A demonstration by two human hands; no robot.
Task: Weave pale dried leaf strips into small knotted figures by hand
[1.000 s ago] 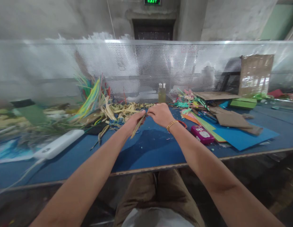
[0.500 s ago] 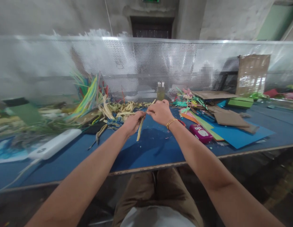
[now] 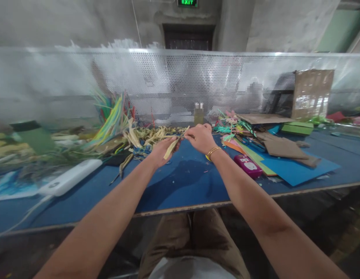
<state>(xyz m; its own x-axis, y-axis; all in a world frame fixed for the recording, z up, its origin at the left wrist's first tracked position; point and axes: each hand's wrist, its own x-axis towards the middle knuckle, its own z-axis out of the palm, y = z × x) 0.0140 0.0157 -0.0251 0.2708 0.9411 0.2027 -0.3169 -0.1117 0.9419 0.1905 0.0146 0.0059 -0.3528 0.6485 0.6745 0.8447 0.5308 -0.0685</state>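
Observation:
Both my hands meet above the blue table (image 3: 180, 182), pinched on one pale yellow leaf strip (image 3: 171, 148). My left hand (image 3: 162, 150) is closed around the strip's lower part, whose free end sticks out toward me. My right hand (image 3: 201, 138), with a gold bracelet on its wrist, pinches the upper end. Just behind the hands lies a heap of dry yellow strips (image 3: 148, 135). A bunch of green, yellow and red strips (image 3: 112, 116) fans upward further left.
A white power bank (image 3: 71, 177) with a cable lies at the left. A pink box (image 3: 247, 165), coloured paper sheets (image 3: 293, 166), scissors and brown card lie at the right. A small glass bottle (image 3: 199, 113) stands by the perforated metal screen (image 3: 180, 81). A cardboard box (image 3: 312, 93) stands far right.
The strip's free end has lifted and shortened below my left hand. Both hands shifted slightly away from me toward the heap, still pinched together on the strip.

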